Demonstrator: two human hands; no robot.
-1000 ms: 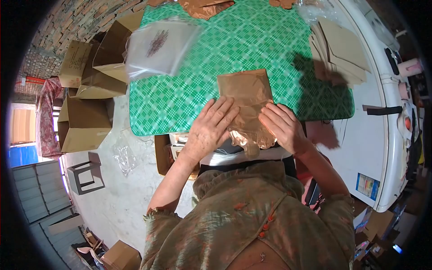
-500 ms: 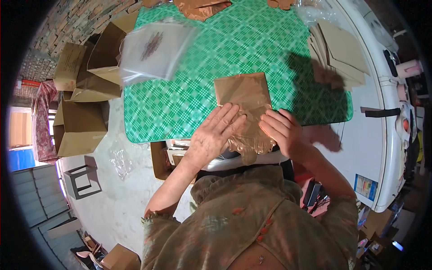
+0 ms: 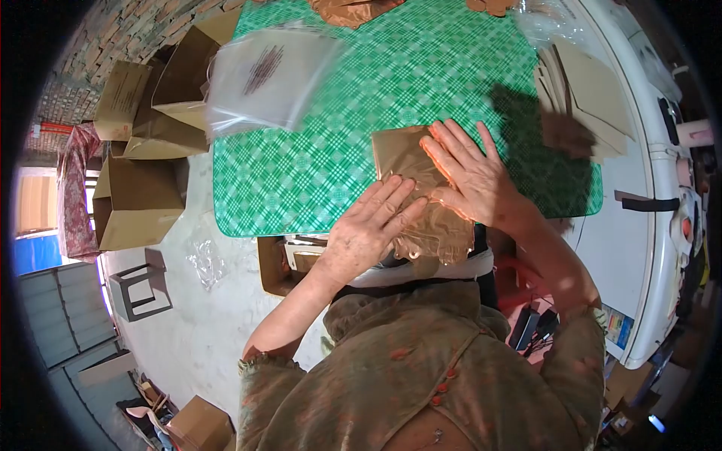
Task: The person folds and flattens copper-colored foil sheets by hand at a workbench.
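A flat stack of thin, shiny brown plastic (image 3: 398,152) lies at the table's near edge. Its lower end hangs over the edge in finger-like lobes, like disposable gloves. My left hand (image 3: 374,225) rests on its left side, fingers stretched out and palm down. Across its upper right part lies my right hand (image 3: 474,177), flat with the fingers spread, hiding that corner. Neither hand grips anything.
Clear printed plastic bags (image 3: 271,75) lie on the green checked tablecloth (image 3: 421,68). Cardboard sheets (image 3: 590,90) are stacked at right. More brown plastic (image 3: 353,10) sits at the far edge. Open cartons (image 3: 143,199) stand left, with a small dark frame (image 3: 141,295) on the floor.
My right hand has moved up and onto the brown plastic, its fingers spreading. My left hand stays on the left side. The whole view has shifted slightly.
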